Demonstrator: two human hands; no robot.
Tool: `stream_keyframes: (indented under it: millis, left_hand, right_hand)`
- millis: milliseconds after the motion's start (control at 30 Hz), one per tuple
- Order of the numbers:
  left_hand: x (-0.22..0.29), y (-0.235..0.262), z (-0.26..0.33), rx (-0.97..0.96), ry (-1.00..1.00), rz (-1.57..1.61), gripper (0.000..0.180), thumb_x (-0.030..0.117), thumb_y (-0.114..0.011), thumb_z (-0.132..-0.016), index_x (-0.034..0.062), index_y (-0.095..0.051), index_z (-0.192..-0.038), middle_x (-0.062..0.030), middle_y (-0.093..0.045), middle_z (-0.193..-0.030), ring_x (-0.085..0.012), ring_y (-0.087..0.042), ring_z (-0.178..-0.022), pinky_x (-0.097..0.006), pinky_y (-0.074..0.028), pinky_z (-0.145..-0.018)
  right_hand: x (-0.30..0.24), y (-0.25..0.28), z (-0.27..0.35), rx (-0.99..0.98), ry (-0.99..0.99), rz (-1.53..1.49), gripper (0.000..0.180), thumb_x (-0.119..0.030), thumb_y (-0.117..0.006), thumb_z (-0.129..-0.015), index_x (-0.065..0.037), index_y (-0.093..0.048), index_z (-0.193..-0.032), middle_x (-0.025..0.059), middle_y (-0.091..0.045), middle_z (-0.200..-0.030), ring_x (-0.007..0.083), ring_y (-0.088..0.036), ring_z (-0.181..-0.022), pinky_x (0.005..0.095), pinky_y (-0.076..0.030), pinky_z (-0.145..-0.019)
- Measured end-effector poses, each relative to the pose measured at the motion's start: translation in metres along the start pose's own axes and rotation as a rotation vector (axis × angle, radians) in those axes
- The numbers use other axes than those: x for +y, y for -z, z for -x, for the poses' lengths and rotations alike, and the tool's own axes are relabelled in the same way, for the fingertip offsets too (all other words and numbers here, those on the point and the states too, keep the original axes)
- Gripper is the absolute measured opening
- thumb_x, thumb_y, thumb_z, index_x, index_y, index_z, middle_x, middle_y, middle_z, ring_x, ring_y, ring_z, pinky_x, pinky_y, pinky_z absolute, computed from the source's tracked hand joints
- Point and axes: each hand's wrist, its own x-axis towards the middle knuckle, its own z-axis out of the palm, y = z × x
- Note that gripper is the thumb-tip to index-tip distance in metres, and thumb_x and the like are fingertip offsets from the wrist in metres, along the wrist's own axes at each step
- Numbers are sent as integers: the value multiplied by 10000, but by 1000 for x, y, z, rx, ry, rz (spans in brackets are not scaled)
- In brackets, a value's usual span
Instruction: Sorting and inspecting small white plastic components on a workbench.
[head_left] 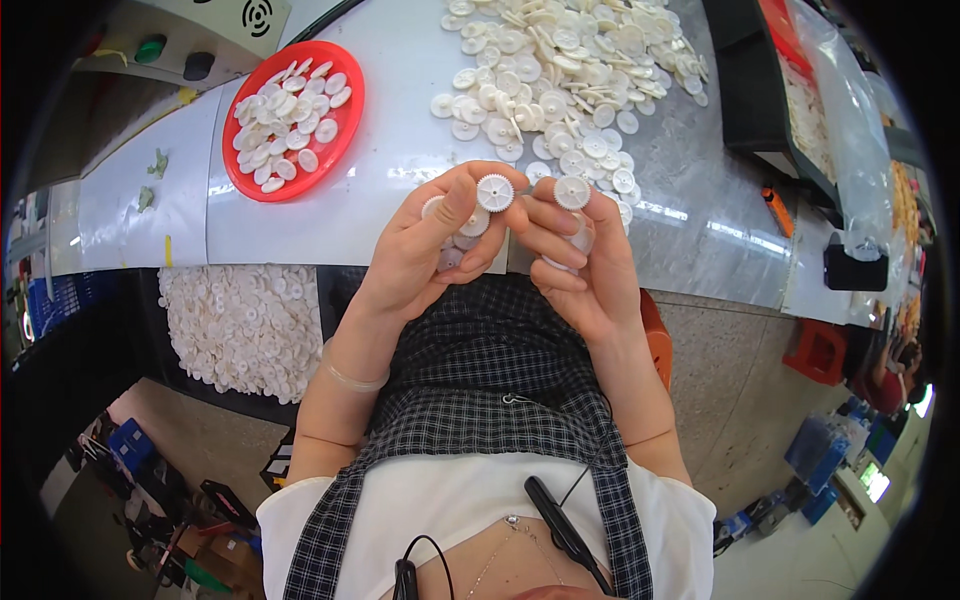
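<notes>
My left hand point(408, 240) is closed around several white plastic gears, pinching one toothed gear point(495, 193) upright between thumb and fingertips. More white gears point(462, 240) lie in its palm. Close beside it, my right hand point(600, 262) grips another white gear point(572, 192) at its fingertips, with at least one more partly hidden under its curled fingers. Both hands are held over the table's near edge, fingertips almost meeting. Just beyond them spreads a large loose pile of white gears point(565, 75). A round red tray point(352, 100) holding more of them stands to the left.
A black bin heaped with white gears point(240, 325) sits below the table edge at left. At right are a black crate point(745, 80), an orange-handled cutter point(777, 211) and a black phone-like object point(856, 268). A machine with knobs point(190, 40) stands at back left.
</notes>
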Motion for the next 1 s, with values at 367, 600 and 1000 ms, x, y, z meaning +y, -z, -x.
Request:
stream_keyframes:
  millis: [367, 600, 1000]
  left_hand:
    - [2, 1, 3, 4, -5, 24, 457, 406, -427, -996, 6, -472, -1214, -73, -552, -934, -20, -361, -523, -136, -264, -383]
    - [30, 25, 58, 216, -113, 43, 387, 372, -413, -1001, 26, -487, -1156, -71, -575, -941, -29, -399, -565, -146, -290, -408]
    - [93, 121, 221, 1100, -46, -1123, 483, 373, -398, -1010, -13, -484, -1286, -149, -536, -1266, -201, -510, -1134, -310, -386, -956]
  right_hand:
    - [4, -2, -1, -24, 6, 58, 199, -273, -447, -976, -81, -482, -936, -45, -395, -746, 10, -336, -535, 137, -267, -380]
    - [42, -23, -21, -88, -131, 272, 187, -258, -474, -961, -79, -505, -920, -52, -397, -717, 12, -329, -517, 152, -259, -398]
    - [232, -1, -141, -335, -89, 1283, 310, -238, -549, -894, 8, -562, -1083, 91, -562, -881, 162, -548, -759, 310, -458, -695]
